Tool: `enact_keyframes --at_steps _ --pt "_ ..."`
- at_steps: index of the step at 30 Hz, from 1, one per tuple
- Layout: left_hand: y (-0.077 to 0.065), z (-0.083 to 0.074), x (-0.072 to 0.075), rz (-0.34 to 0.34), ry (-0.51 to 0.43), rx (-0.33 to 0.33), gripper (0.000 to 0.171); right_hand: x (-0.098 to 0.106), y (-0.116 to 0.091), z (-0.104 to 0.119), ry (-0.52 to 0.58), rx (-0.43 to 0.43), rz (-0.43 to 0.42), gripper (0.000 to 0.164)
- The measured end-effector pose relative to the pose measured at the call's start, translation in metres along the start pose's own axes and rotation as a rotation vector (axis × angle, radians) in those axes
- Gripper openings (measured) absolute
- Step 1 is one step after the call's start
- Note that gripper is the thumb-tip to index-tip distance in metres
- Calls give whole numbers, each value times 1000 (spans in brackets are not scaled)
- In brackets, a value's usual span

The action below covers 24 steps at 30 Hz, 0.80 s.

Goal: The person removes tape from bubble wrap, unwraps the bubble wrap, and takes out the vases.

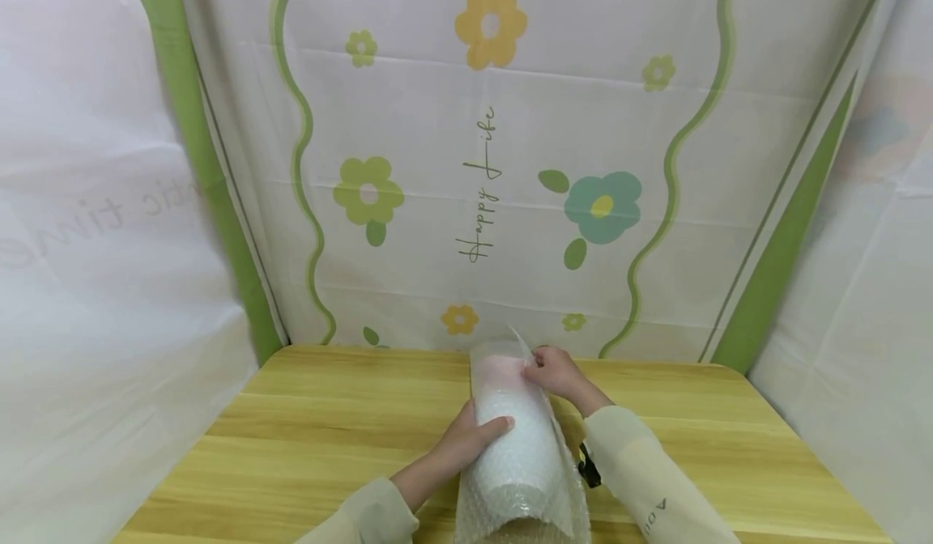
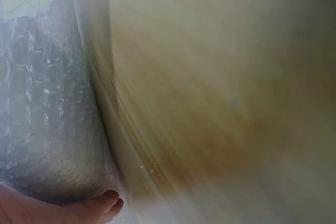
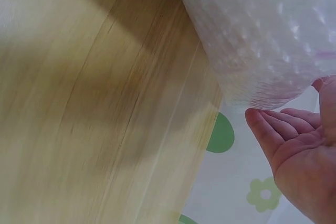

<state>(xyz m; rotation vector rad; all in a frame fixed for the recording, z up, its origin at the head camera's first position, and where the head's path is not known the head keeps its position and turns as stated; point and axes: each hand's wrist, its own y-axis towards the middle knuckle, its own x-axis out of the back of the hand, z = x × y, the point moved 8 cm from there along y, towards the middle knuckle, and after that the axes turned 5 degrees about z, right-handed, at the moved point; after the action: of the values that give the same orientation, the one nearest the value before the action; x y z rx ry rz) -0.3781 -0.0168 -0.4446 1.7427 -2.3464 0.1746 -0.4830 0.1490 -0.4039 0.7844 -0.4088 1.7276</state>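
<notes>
A long roll of clear bubble wrap (image 1: 521, 455) lies lengthwise on the table, wound around something whitish with a pinkish far end; the wrapped thing's kind cannot be told. My left hand (image 1: 470, 439) grips the roll from its left side, thumb laid across the top. In the left wrist view only some fingertips (image 2: 109, 203) show, along the lower edge of the wrap (image 2: 42, 103). At the far right end, my right hand (image 1: 557, 372) pinches the loose edge of the wrap. The right wrist view has this hand (image 3: 302, 153) with its fingertips against the sheet (image 3: 262, 30).
The wood-grain table (image 1: 350, 414) extends to both sides of the roll. A small black object (image 1: 589, 467) shows beside the right sleeve. White flowered cloth (image 1: 408, 123) hangs behind the table, with more cloth at left and right.
</notes>
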Motion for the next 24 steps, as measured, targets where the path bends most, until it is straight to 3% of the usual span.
enact_keyframes --at_steps 11,16,24 --pt "-1 0 -1 7 5 5 83 0 1 -4 -16 21 -38 14" --pt "-1 0 0 9 11 7 85 0 0 -5 0 49 -33 28" --pt "-1 0 0 11 0 8 86 1 -2 -11 34 24 -87 17"
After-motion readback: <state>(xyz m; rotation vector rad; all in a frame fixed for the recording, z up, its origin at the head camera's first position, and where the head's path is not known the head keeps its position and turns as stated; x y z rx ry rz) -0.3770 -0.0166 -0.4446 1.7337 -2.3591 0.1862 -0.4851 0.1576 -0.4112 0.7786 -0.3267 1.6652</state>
